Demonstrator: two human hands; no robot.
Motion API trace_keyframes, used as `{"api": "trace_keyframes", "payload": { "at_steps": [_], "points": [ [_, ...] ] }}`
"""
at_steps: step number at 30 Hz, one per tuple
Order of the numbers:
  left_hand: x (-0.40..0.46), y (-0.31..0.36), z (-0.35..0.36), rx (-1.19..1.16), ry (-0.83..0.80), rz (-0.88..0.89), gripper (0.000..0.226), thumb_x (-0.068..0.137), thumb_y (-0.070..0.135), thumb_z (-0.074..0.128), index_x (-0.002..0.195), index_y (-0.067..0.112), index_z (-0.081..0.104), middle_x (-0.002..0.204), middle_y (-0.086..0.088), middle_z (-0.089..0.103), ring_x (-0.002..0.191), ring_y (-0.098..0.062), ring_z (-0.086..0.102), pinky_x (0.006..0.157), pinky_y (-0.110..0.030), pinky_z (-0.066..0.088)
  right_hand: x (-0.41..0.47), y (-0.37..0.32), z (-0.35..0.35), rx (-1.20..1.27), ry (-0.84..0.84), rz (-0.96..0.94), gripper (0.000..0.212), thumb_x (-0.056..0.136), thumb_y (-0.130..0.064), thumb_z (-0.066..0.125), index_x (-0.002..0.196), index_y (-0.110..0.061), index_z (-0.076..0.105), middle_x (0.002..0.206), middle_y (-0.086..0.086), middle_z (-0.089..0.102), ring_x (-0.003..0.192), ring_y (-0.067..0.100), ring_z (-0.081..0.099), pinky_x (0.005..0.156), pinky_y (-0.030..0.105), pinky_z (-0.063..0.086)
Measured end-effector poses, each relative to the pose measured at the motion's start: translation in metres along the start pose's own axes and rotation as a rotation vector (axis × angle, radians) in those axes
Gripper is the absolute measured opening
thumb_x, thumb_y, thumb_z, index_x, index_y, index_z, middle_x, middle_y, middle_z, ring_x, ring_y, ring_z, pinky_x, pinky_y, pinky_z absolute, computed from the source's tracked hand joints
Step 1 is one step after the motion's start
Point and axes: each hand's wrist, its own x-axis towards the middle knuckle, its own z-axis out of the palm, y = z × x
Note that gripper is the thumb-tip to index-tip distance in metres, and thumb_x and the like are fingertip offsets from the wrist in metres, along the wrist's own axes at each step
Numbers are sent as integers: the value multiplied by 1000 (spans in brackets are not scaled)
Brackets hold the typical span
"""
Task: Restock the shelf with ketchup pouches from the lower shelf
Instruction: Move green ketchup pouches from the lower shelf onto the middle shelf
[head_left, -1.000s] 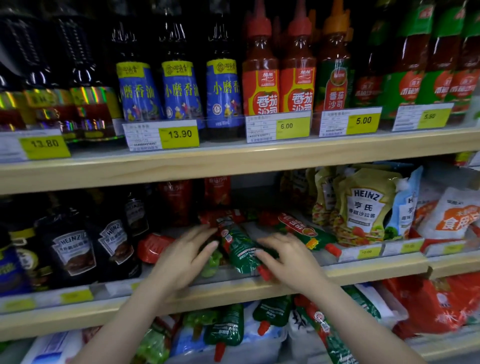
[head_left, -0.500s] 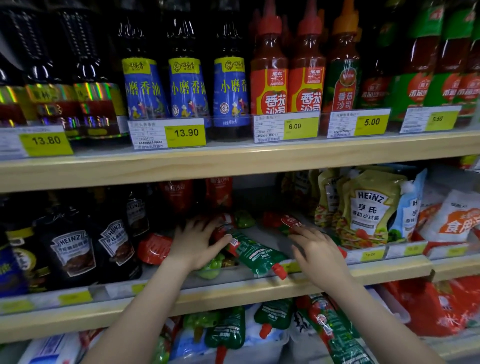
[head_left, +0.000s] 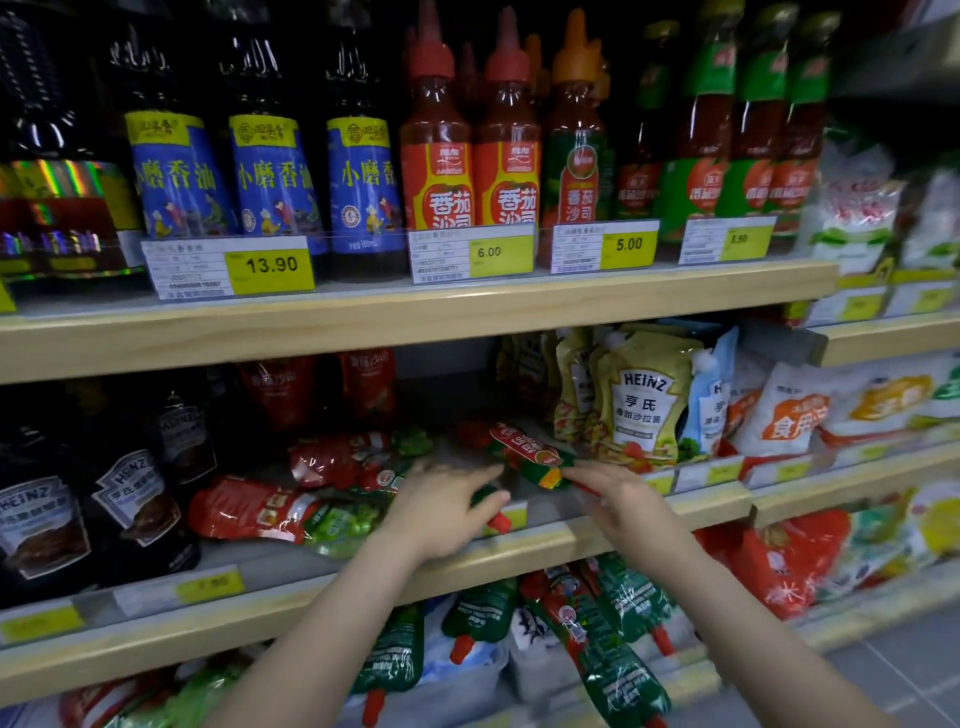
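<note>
On the middle shelf (head_left: 613, 532) lies a loose pile of red ketchup pouches (head_left: 249, 512) with green ones mixed in. My left hand (head_left: 447, 512) covers a green ketchup pouch (head_left: 484, 493) at the shelf front, fingers above it and thumb below; its red cap (head_left: 501, 522) sticks out. My right hand (head_left: 621, 499) is just to the right, fingers stretched out and touching the yellow-green end of a red-and-green pouch (head_left: 524, 449) that lies slanted. More green pouches (head_left: 613, 654) with red caps fill the lower shelf beneath my forearms.
Yellow Heinz salad dressing pouches (head_left: 644, 400) stand right of the pile, with white bags (head_left: 779, 421) beyond. Dark Heinz bottles (head_left: 135, 499) stand to the left. The upper shelf holds blue-labelled oil bottles (head_left: 270, 176) and red ketchup bottles (head_left: 441, 171) behind price tags (head_left: 270, 267).
My left hand moved right from the pile onto the green pouch and closed around it. My right hand slid up to the slanted red-and-green pouch. The view shifted closer and left.
</note>
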Motion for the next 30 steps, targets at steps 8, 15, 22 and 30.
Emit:
{"api": "trace_keyframes", "payload": {
  "at_steps": [8,15,22,30],
  "points": [
    [5,10,-4,-203,114,35,77,86,51,54,147,37,10,157,4,11,143,-19,15,115,-41,22,-12,-10,-10,-25,172,-214,29,81,5,61,108,-5,66,109,12,69,100,31,65,84,38,54],
    [29,30,-1,-342,382,91,43,88,37,59,129,31,51,131,5,56,118,-16,52,94,-35,46,4,-21,-58,276,312,-151,29,89,-12,58,118,-17,59,109,-4,64,97,3,59,85,17,47],
    [38,45,-16,-648,333,144,27,88,35,59,115,32,62,107,17,66,99,3,60,85,-24,51,21,-24,-59,703,289,67,18,87,-17,62,104,-16,61,98,0,64,93,14,61,83,31,49],
    [27,52,11,-687,354,86,56,73,33,77,123,24,55,113,16,59,105,0,54,85,-16,41,13,-26,-72,740,473,5,15,85,-7,62,82,-20,69,67,-17,65,66,-8,57,64,16,47]
  ]
}}
